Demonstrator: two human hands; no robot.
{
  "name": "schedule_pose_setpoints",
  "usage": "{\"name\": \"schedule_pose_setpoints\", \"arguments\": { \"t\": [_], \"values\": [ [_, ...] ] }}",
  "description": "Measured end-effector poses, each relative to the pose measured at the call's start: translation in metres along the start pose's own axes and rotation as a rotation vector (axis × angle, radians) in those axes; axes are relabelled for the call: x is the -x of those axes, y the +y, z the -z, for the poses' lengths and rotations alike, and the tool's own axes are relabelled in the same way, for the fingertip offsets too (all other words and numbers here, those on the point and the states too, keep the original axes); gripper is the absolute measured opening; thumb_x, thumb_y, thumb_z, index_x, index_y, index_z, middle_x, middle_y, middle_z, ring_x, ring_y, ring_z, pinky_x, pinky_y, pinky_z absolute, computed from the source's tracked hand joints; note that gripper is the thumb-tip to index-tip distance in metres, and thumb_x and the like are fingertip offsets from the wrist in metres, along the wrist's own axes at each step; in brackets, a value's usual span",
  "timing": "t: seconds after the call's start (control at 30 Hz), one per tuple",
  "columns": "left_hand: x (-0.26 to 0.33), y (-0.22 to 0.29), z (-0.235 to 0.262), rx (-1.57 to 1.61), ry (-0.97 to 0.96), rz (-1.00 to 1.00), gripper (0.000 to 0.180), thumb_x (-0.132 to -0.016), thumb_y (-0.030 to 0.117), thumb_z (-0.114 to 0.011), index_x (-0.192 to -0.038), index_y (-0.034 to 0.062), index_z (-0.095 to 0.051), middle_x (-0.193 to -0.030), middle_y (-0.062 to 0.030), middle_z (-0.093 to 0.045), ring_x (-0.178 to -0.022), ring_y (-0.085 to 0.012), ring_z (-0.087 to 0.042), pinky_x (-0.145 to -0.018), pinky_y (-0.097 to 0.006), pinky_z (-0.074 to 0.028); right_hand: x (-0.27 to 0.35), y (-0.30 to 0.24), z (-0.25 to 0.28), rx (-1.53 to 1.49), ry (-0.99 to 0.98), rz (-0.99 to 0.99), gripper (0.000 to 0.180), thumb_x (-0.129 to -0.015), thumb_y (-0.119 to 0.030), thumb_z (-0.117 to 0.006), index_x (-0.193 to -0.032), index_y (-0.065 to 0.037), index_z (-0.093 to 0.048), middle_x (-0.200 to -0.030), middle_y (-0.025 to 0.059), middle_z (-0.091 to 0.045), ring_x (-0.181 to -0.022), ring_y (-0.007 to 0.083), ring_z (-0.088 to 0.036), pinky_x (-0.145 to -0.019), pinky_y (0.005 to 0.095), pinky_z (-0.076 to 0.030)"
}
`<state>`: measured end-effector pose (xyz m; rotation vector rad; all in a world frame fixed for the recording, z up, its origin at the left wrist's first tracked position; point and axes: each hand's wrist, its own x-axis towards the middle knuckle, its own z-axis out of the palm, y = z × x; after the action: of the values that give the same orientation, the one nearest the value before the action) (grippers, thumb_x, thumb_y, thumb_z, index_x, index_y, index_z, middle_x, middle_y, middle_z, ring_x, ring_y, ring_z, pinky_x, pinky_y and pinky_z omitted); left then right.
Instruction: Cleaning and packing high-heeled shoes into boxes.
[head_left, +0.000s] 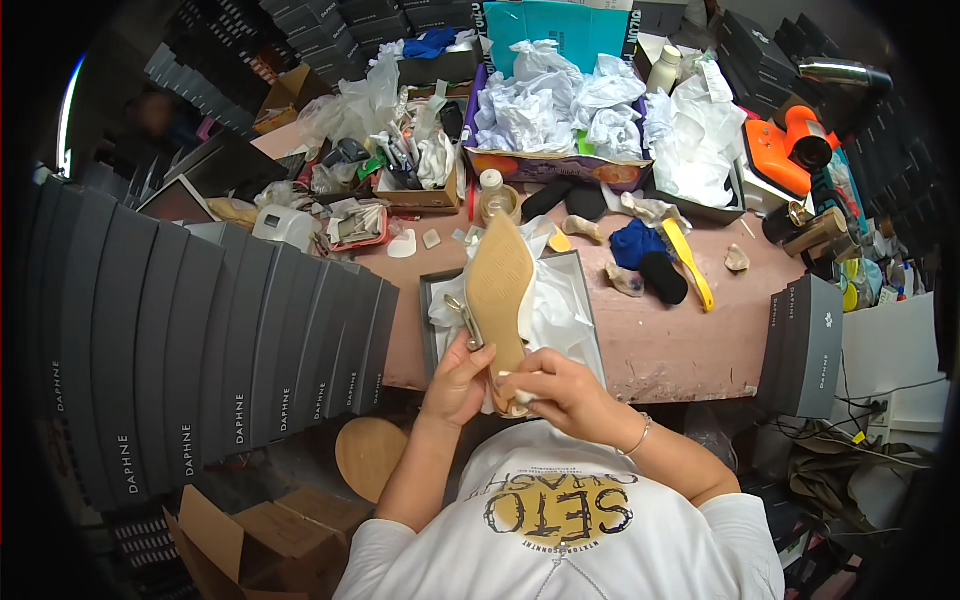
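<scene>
My left hand (457,385) grips a tan high-heeled shoe (500,290) by its side, sole turned up and toe pointing away from me. Against the heel end of the sole my right hand (560,388) presses a small white wad (522,392). The shoe hovers over an open grey shoe box (590,300) lined with white tissue paper (555,310), at the near edge of a pink worktable (670,345).
Stacks of grey shoe boxes (200,350) stand at my left and one (805,345) at the right. On the table lie a yellow shoehorn (690,262), blue cloth (632,242), black pads, a box of crumpled paper (560,110), an orange tool (790,150). A wooden stool (368,455) and cardboard boxes (260,535) sit below.
</scene>
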<state>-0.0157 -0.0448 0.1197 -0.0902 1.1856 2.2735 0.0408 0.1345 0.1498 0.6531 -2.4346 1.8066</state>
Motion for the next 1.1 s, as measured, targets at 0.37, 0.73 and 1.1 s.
{"name": "schedule_pose_setpoints", "arguments": {
  "t": [0.37, 0.73, 1.1],
  "values": [
    [-0.014, -0.031, 0.021, 0.505, -0.137, 0.043, 0.06, -0.096, 0.049, -0.044, -0.12, -0.006, -0.049, -0.099, -0.0115, -0.058, -0.063, -0.0114, -0.044, -0.047, -0.022, -0.037, 0.047, -0.002, 0.01, 0.023, 0.164, -0.249, 0.034, -0.075, 0.005, -0.066, -0.108, -0.002, -0.065, -0.094, 0.0108, -0.06, -0.076, 0.0186, -0.061, -0.065, 0.0267, -0.05],
    [-0.009, -0.035, -0.008, 0.262, 0.186, 0.048, 0.063, -0.092, 0.055, -0.047, -0.121, -0.001, -0.05, -0.091, -0.0086, -0.056, -0.067, -0.0131, -0.05, -0.053, -0.024, -0.044, 0.002, 0.004, -0.008, 0.233, 0.148, 0.153, 0.048, -0.069, 0.003, -0.069, -0.116, -0.005, -0.06, -0.095, 0.0111, -0.059, -0.081, 0.026, -0.06, -0.07, 0.0331, -0.052],
    [-0.017, -0.028, 0.005, 0.289, 0.005, -0.027, 0.063, -0.092, 0.056, -0.047, -0.114, -0.0026, -0.054, -0.095, -0.0074, -0.059, -0.061, -0.0104, -0.042, -0.046, -0.022, -0.034, -0.013, 0.004, -0.011, 0.21, 0.229, 0.28, 0.05, -0.066, 0.004, -0.069, -0.115, -0.003, -0.06, -0.088, 0.0089, -0.059, -0.073, 0.0247, -0.058, -0.062, 0.034, -0.049]
  ]
}}
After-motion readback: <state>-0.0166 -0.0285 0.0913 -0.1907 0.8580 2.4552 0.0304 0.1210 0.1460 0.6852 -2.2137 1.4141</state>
